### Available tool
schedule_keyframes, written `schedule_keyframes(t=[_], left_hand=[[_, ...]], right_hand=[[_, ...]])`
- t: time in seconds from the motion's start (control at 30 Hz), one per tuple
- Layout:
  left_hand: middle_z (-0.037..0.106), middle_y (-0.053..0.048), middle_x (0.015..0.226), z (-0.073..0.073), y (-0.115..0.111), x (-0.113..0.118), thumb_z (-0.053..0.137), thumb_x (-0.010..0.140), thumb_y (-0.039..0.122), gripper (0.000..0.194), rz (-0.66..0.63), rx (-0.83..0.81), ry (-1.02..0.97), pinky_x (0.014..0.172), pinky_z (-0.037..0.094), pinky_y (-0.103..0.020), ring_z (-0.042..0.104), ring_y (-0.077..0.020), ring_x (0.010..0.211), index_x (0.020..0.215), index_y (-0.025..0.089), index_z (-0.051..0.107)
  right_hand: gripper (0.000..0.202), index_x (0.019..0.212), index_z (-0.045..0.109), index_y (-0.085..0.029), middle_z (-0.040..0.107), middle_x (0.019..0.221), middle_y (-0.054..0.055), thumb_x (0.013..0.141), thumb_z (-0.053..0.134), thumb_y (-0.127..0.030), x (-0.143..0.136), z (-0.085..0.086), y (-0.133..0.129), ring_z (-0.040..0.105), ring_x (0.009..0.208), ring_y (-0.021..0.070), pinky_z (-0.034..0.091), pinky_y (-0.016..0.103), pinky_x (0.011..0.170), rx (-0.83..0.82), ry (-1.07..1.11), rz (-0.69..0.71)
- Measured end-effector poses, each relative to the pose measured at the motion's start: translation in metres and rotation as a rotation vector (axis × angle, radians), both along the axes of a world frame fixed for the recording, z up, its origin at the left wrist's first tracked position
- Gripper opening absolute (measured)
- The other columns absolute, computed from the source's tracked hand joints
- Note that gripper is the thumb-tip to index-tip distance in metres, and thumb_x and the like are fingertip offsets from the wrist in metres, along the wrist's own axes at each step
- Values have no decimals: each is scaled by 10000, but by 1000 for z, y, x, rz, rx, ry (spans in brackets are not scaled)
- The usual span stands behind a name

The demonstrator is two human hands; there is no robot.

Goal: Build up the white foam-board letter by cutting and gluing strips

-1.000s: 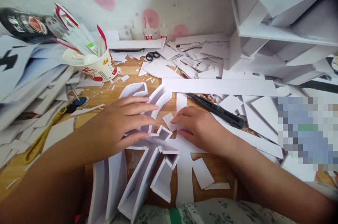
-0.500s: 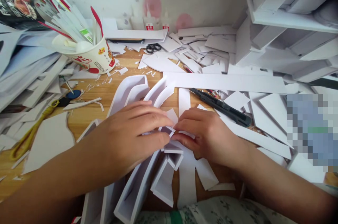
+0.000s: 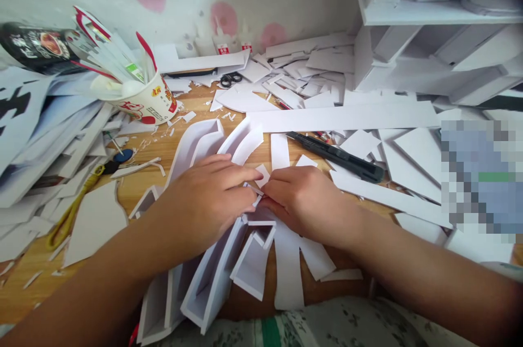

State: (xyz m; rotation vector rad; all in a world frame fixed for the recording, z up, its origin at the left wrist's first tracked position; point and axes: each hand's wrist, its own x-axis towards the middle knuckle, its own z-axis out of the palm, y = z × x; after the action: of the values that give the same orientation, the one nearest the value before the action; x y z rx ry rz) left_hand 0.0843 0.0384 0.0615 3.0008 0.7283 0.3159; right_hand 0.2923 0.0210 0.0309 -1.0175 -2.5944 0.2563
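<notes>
Near the middle of the table, my left hand [image 3: 210,192] lies over a white foam-board structure [image 3: 214,276] made of curved, thin-walled channels. Its thumb and fingers press on the part by my right hand [image 3: 308,200]. Between the fingertips of both hands shows a small white foam-board piece [image 3: 256,194], which my right thumb and fingers pinch. Curled channel ends [image 3: 239,140] rise beyond my left fingers. A short angled channel section [image 3: 255,262] sticks out toward me below the fingertips. My hands cover the joint itself.
A black utility knife [image 3: 335,156] lies beyond my right hand, close to a long white strip [image 3: 347,118]. Scissors [image 3: 231,79] and a paper cup [image 3: 143,99] of tools stand farther back. Foam-board offcuts [image 3: 294,72] are heaped around, with white box-like structures [image 3: 392,58] at the right.
The view has shifted a little. Both hands stay together at the structure, and the small piece between the fingertips appears tilted differently.
</notes>
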Motion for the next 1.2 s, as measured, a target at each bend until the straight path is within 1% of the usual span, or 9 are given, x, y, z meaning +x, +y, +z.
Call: schedule_keyframes(t=[0.2, 0.33, 0.47, 0.53, 0.6, 0.73, 0.9, 1.0, 1.2], left_hand=[[720, -31, 1015, 2, -1, 3, 382, 965, 178, 320, -7, -20, 22, 913, 409, -423, 636, -222, 893, 796, 188, 653], [719, -33, 970, 3, 0, 4, 392, 956, 179, 313, -14, -13, 38, 856, 412, -392, 622, -209, 838, 783, 189, 653], [718, -20, 961, 1, 0, 3, 406, 982, 228, 313, -11, -19, 11, 834, 402, -368, 612, -189, 814, 790, 193, 652], [717, -5, 1001, 1, 0, 3, 418, 987, 235, 304, -4, -54, -1, 833, 400, -354, 611, -179, 837, 804, 191, 657], [713, 9, 1038, 0, 1, 2, 428, 990, 238, 291, 8, -100, 11, 844, 396, -348, 610, -173, 860, 830, 195, 667], [713, 6, 1019, 0, 3, 2, 425, 992, 241, 299, -11, -108, -16, 859, 392, -342, 614, -173, 875, 831, 197, 672], [711, 7, 900, -4, 6, 0, 413, 981, 212, 317, -73, 36, -121, 828, 393, -302, 606, -155, 821, 793, 212, 667], [709, 28, 924, -11, 10, -3, 453, 942, 191, 247, -112, 113, -161, 858, 384, -286, 596, -156, 868, 851, 244, 677], [720, 66, 904, -19, 16, -8, 406, 923, 138, 331, -132, 202, -161, 839, 401, -249, 604, -135, 853, 851, 288, 692]], right_hand=[[204, 706, 670, -154, 618, 627, 29, 890, 584, -136, -3, -1, -2, 524, 532, 155, 297, 305, 516, 98, -13, 2], [195, 706, 682, -141, 626, 622, 41, 873, 587, -106, -3, 0, -1, 524, 531, 157, 281, 305, 511, 76, -27, 6], [140, 785, 719, -123, 681, 720, 55, 887, 630, -159, 3, 3, 7, 589, 624, 153, 359, 268, 568, -148, 7, 27], [105, 848, 740, -124, 706, 792, 62, 881, 643, -142, 7, 2, 11, 626, 711, 155, 398, 250, 634, -284, 37, 50], [116, 883, 753, -133, 711, 833, 67, 876, 638, -119, 9, 0, 14, 636, 758, 157, 407, 247, 671, -344, 28, 49], [124, 878, 749, -140, 697, 833, 71, 882, 640, -199, 4, -3, 14, 629, 737, 173, 383, 267, 640, -290, -74, 17], [209, 896, 730, -133, 714, 850, 71, 923, 581, -278, -5, -2, 12, 649, 749, 185, 384, 283, 603, -219, -157, 7], [213, 956, 716, -146, 726, 887, 63, 931, 570, -299, -6, -2, 14, 666, 788, 196, 408, 286, 601, -208, -198, 14], [241, 990, 707, -153, 733, 939, 63, 948, 552, -333, -8, 1, 15, 689, 851, 216, 445, 294, 593, -186, -269, 1]])
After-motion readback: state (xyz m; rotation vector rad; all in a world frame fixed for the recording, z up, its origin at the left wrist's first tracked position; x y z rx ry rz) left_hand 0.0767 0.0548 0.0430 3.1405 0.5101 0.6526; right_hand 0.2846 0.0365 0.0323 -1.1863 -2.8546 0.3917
